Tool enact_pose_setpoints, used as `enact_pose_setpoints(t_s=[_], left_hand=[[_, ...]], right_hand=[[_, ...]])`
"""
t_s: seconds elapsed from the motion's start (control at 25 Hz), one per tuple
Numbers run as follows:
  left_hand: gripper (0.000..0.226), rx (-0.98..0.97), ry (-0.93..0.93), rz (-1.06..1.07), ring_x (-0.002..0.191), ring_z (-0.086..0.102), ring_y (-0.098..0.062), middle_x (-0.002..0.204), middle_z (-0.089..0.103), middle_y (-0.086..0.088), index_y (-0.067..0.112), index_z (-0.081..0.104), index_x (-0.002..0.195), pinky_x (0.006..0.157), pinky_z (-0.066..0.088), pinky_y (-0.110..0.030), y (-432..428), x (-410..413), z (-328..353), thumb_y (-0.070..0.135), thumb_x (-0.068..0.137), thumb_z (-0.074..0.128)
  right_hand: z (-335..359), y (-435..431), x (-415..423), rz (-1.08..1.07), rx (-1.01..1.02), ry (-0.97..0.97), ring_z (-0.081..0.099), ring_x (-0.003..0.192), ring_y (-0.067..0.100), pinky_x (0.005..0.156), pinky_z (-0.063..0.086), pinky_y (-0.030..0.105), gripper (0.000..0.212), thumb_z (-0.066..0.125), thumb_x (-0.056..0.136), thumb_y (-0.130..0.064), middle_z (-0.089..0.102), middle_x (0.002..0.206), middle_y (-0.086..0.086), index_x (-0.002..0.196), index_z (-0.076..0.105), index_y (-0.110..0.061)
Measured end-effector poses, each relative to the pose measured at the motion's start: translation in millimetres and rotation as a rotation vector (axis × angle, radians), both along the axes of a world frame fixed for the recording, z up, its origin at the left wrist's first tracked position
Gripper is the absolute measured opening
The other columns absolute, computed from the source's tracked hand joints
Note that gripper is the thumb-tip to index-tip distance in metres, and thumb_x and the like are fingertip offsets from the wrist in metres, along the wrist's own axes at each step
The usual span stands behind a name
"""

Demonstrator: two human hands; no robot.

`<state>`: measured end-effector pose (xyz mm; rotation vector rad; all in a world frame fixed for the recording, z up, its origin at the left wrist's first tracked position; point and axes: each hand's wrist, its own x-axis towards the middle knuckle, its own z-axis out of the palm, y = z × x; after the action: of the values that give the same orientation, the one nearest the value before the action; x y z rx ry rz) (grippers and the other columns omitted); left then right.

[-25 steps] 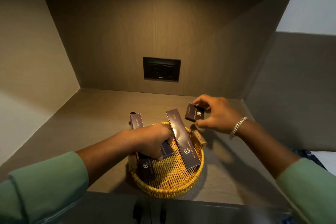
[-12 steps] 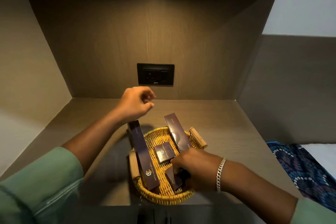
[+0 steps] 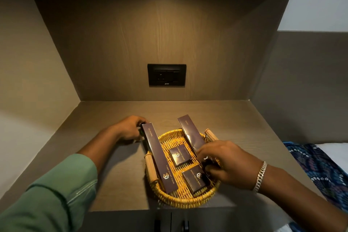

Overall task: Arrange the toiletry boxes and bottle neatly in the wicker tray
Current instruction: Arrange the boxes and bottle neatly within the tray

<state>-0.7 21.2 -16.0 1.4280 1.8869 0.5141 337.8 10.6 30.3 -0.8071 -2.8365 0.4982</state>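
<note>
The wicker tray (image 3: 183,198) sits at the front edge of the shelf (image 3: 235,118) and carries four dark boxes. We see the long dental-kit box (image 3: 159,158) along its left side, overhanging the far rim. The long comb box (image 3: 191,134) leans over the far right rim. A small square box (image 3: 179,155) lies in the middle and a larger square box (image 3: 195,179) near the front. We find the bottle (image 3: 140,131) outside the tray, just beside the dental-kit box's far end. Only its dark top shows. The left hand (image 3: 128,130) is curled about the bottle there, though we cannot tell how firmly the fingers close on it. The right hand (image 3: 224,164) hovers over the tray's right half. Its fingertips (image 3: 206,158) are bunched at the comb box's near end, beside the larger square box, apparently nudging rather than clamping. To do this step well, we judge that the bottle should be lifted clear of the long box, then set upright in a free gap while the right hand steadies the boxes
</note>
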Motion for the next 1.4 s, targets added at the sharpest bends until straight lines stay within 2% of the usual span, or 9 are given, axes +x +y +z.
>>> enact_pose_setpoints(t_s=[0.12,0.32,0.4,0.52,0.68,0.8,0.96,1.12,1.4], left_hand=[[0.032,0.059,0.060,-0.013,0.103,0.059,-0.022,0.106,0.063,-0.001,0.030,0.062,0.091,0.091,0.052,-0.041,3,-1,-1,0.006,0.075,0.076],[0.024,0.093,-0.001,-0.052,0.096,0.062,-0.019,0.102,0.066,-0.001,0.026,0.067,0.091,0.071,0.050,-0.027,2,-8,4,0.006,0.080,0.072],[0.019,0.142,-0.026,0.026,0.094,0.065,-0.025,0.099,0.067,-0.005,0.021,0.067,0.091,0.068,0.053,-0.031,1,-10,10,0.004,0.083,0.069],[0.019,0.285,0.001,0.172,0.095,0.065,-0.029,0.100,0.068,-0.010,0.016,0.067,0.093,0.074,0.057,-0.040,3,-7,31,0.002,0.080,0.072],[0.030,0.512,0.071,0.114,0.090,0.066,-0.022,0.097,0.071,-0.010,0.012,0.069,0.097,0.080,0.055,-0.037,9,22,73,0.006,0.071,0.082],[0.028,0.452,0.090,-0.137,0.083,0.066,-0.012,0.092,0.070,0.000,0.022,0.066,0.091,0.073,0.057,-0.031,7,61,89,0.016,0.070,0.084],[0.029,0.279,0.372,-0.367,0.081,0.060,-0.013,0.089,0.064,0.003,0.019,0.063,0.091,0.068,0.053,-0.032,8,100,73,0.022,0.069,0.083],[0.028,0.132,0.501,-0.337,0.084,0.059,-0.017,0.089,0.062,0.002,0.024,0.059,0.084,0.074,0.054,-0.038,9,103,55,0.023,0.069,0.082],[0.030,0.106,0.581,-0.255,0.088,0.050,-0.015,0.082,0.055,0.010,0.033,0.052,0.073,0.080,0.035,-0.040,7,98,46,0.035,0.069,0.081]], right_hand=[[4,-3,4,-0.033,-0.004,0.098,0.058,0.105,0.009,0.088,0.052,0.031,0.027,0.064,0.082,-0.021,0.067,0.116,-0.004,0.108,0.064,-0.024],[7,-5,7,-0.061,-0.018,0.178,0.059,0.105,0.010,0.088,0.052,0.029,0.032,0.065,0.081,-0.018,0.067,0.117,-0.002,0.113,0.064,-0.022],[8,-4,8,-0.064,-0.032,0.199,0.061,0.102,0.010,0.087,0.053,0.033,0.029,0.066,0.082,-0.019,0.068,0.115,-0.001,0.111,0.065,-0.021],[8,-2,9,-0.057,-0.046,0.231,0.062,0.095,0.009,0.082,0.054,0.034,0.026,0.067,0.083,-0.022,0.070,0.110,-0.002,0.109,0.067,-0.020],[7,3,9,-0.041,-0.048,0.272,0.061,0.084,0.005,0.073,0.056,0.032,0.022,0.067,0.084,-0.026,0.071,0.100,-0.003,0.105,0.068,-0.020],[8,8,9,-0.051,-0.049,0.300,0.062,0.083,0.004,0.071,0.057,0.031,0.022,0.068,0.083,-0.027,0.072,0.099,-0.004,0.104,0.069,-0.021],[10,15,15,-0.062,-0.038,0.330,0.064,0.082,0.005,0.068,0.058,0.028,0.021,0.067,0.083,-0.027,0.072,0.094,-0.006,0.103,0.069,-0.021],[10,18,25,-0.073,-0.048,0.354,0.063,0.083,0.004,0.066,0.055,0.018,0.020,0.067,0.082,-0.025,0.072,0.092,-0.006,0.102,0.069,-0.022],[9,25,30,-0.065,-0.042,0.359,0.062,0.082,0.002,0.065,0.050,0.010,0.021,0.072,0.080,-0.019,0.071,0.090,-0.009,0.100,0.069,-0.023]])
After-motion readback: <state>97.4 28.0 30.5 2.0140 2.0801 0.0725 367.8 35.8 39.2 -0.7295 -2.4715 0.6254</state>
